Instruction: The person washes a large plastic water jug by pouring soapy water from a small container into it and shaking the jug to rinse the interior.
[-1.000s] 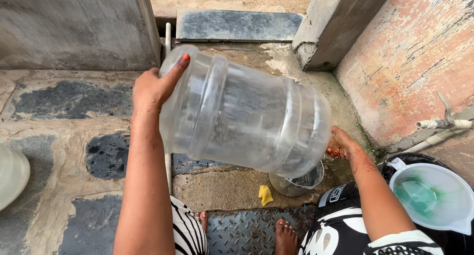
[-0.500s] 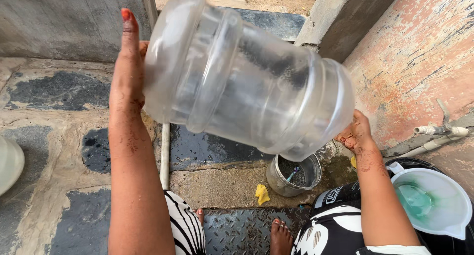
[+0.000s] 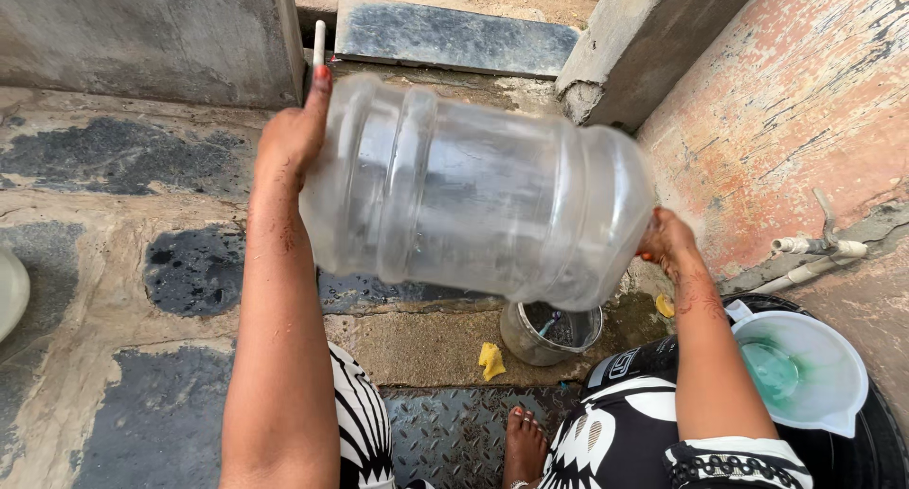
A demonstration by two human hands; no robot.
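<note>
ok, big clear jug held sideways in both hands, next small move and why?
Probably tip the neck end down a little more. The jug lies almost level, left hand on its base, right hand at the neck, and the small metal pot stands on the ground just below that end.

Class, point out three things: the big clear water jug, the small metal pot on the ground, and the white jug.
big clear water jug (image 3: 473, 195), head view, ribbed side wall
small metal pot (image 3: 523, 339), head view, outer wall
white jug (image 3: 838, 356), head view, rim

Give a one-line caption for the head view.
Both hands, left and right, hold a clear plastic jug sideways above a small metal pot.
</note>
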